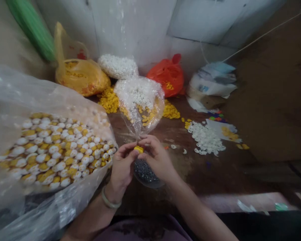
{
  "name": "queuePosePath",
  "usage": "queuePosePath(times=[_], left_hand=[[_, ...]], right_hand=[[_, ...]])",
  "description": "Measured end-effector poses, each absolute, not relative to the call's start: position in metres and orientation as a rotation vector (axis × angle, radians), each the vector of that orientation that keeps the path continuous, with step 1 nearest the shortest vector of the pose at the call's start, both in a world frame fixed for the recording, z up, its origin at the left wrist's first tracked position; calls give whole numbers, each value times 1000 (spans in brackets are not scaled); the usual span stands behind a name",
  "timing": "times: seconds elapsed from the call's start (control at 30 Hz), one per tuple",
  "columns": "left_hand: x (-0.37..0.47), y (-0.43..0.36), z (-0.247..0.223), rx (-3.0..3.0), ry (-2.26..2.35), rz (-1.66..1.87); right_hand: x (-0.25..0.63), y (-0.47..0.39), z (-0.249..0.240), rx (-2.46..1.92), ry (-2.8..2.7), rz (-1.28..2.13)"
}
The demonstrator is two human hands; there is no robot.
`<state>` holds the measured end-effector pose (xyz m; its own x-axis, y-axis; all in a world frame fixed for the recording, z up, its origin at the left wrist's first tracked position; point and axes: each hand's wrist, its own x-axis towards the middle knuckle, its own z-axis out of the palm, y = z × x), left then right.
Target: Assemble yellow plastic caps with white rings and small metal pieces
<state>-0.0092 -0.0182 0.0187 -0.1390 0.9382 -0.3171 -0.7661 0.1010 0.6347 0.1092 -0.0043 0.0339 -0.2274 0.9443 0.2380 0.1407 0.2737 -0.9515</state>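
Between the fingertips of both hands is a small yellow plastic piece (pixel 138 149). My left hand (pixel 124 164) pinches it from the left, a pale bangle round the wrist. My right hand (pixel 157 157) closes on it from the other side; its fingers partly hide the piece. Just below the hands stands a round bowl (pixel 149 183) of small dark shiny bits. Directly beyond the fingers lies a clear plastic bag (pixel 137 125) with white and yellow pieces in it.
At left a large clear bag (pixel 90 97) holds many white-and-yellow pieces. A yellow bag (pixel 90 80), a white-filled bag (pixel 119 66) and a red bag (pixel 163 72) line the wall. White flat pieces (pixel 205 137) lie piled at right, near a stack of bags (pixel 213 82).
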Motion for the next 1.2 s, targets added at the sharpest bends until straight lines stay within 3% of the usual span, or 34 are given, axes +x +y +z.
queuePosePath(times=[0.13, 0.5, 0.9, 1.07, 1.2], left_hand=[[-9, -20, 16, 376, 834, 1607], [-16, -16, 6, 475, 876, 1639], [-7, -16, 2, 433, 886, 1446], [-7, -17, 4, 477, 918, 1420], [-10, -17, 13, 437, 828, 1339]], right_hand=[[99, -9, 26, -884, -1332, 1432], [91, -5, 20, -886, -1328, 1361], [112, -5, 21, -1009, -1985, 185], [149, 3, 24, -1120, -2107, 165], [216, 23, 16, -1715, -2060, 207]])
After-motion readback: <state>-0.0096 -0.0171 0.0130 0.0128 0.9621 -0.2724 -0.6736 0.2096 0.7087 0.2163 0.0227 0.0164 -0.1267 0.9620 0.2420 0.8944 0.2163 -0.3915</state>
